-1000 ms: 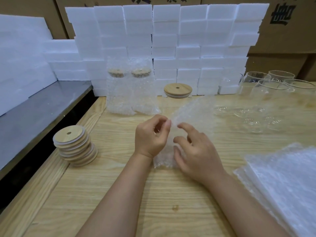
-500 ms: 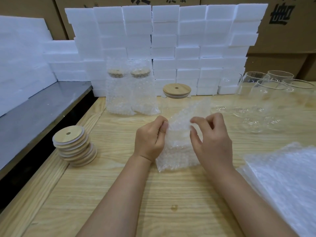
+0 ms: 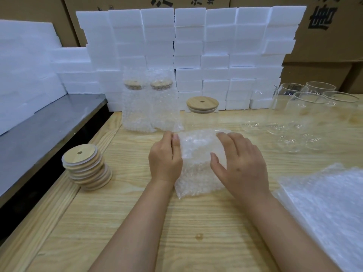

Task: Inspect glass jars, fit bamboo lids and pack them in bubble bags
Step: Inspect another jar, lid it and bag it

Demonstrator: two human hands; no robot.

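A clear bubble bag [image 3: 198, 163] lies on the wooden table [image 3: 137, 222] between my hands. My left hand [image 3: 166, 159] pinches its left edge near the mouth. My right hand [image 3: 241, 163] grips the bag's right side, fingers curled over the top. Just behind the bag stands a glass jar [image 3: 202, 116] capped with a bamboo lid [image 3: 202, 104]. Two lidded jars wrapped in bubble bags [image 3: 150, 107] stand further back on the left. A stack of bamboo lids [image 3: 86, 169] sits to my left.
Several open glass jars [image 3: 302, 116] stand at the back right. A pile of bubble bags [image 3: 330, 213] lies at the right edge. White foam blocks [image 3: 196, 55] are stacked along the back, cardboard boxes behind them. A grey metal surface [image 3: 39, 134] adjoins the table's left.
My right hand has moved from the bag's lower part up to its right side and top. Both hands have spread the bag wider, and it now stands more upright.
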